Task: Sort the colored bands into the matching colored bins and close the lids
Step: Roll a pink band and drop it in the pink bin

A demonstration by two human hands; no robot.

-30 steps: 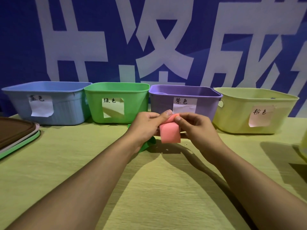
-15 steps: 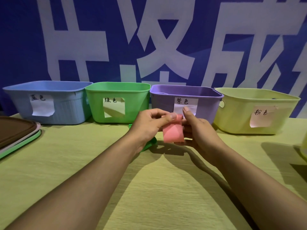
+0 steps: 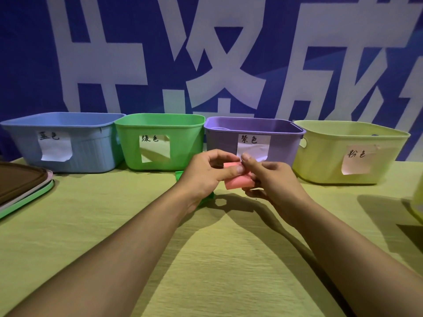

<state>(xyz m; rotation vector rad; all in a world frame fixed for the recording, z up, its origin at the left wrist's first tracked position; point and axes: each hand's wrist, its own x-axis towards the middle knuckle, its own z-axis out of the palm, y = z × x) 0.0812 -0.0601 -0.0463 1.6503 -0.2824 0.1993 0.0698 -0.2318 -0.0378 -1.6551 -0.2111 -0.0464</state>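
Observation:
A pink band (image 3: 238, 180) is held above the table in front of the purple bin (image 3: 254, 143). My left hand (image 3: 206, 172) pinches its left side with thumb and fingers. My right hand (image 3: 270, 179) grips its right side, fingers curled round it. A green band (image 3: 207, 197) lies on the table, mostly hidden under my left hand. Along the back stand a blue bin (image 3: 59, 143), a green bin (image 3: 160, 143) and, at the right, a yellow bin (image 3: 348, 152) with a pink label. All four bins are open, each with a paper label.
Stacked lids (image 3: 20, 186), brown on top with pink and green edges below, lie at the left edge of the yellow-green table (image 3: 217, 259). A pale yellow object (image 3: 417, 202) peeks in at the right edge. A blue banner with white characters hangs behind.
The pink band has turned from hanging upright to lying sideways between both hands. My right hand shifted its fingers further round the band's right end.

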